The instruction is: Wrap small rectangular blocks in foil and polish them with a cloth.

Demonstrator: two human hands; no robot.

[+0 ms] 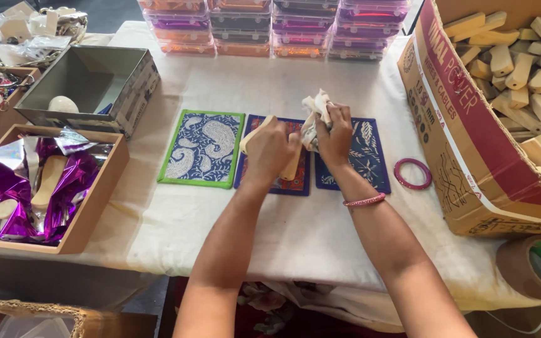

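Note:
My left hand (269,149) grips a pale wooden piece (255,133), whose ends stick out on both sides of the fist. My right hand (335,134) is closed on a crumpled white cloth (316,109) pressed against that wood. Both hands hover over three patterned cloth mats: a green-edged blue one (201,149), a dark one with red print (283,184) under the left hand, and a blue leaf-print one (365,156) under the right. A pink bangle sits on my right wrist (364,201).
A pink ring (412,173) lies right of the mats. A big cardboard box (471,144) of wooden pieces stands at right, a tape roll (536,266) below it. At left are a wooden tray with purple foil (39,188) and a grey box (89,87). Stacked plastic cases (277,28) line the far edge.

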